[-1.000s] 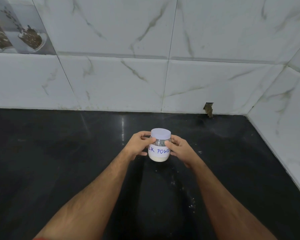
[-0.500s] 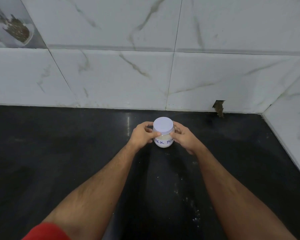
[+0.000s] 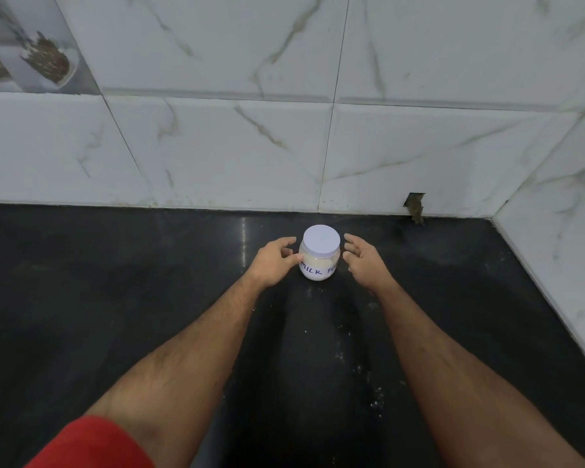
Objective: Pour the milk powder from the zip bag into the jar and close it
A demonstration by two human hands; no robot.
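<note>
The jar stands upright, lid on, on the glossy black worktop near the marble-tiled wall. The left hand touches its side, fingers loosely apart; the right hand hovers beside it, fingers spread. White specks dust the worktop.

The jar stands upright on the desk, near its back edge and nearer the right back corner than the left. The lid sits on the jar. The left hand lies just left of the jar, its thumb touching the jar's side. The right hand lies just right of the jar, apart from it. Spilled powder lies scattered on the desk before the jar, between the forearms. The wall rises behind the desk and another along its right edge.
</note>
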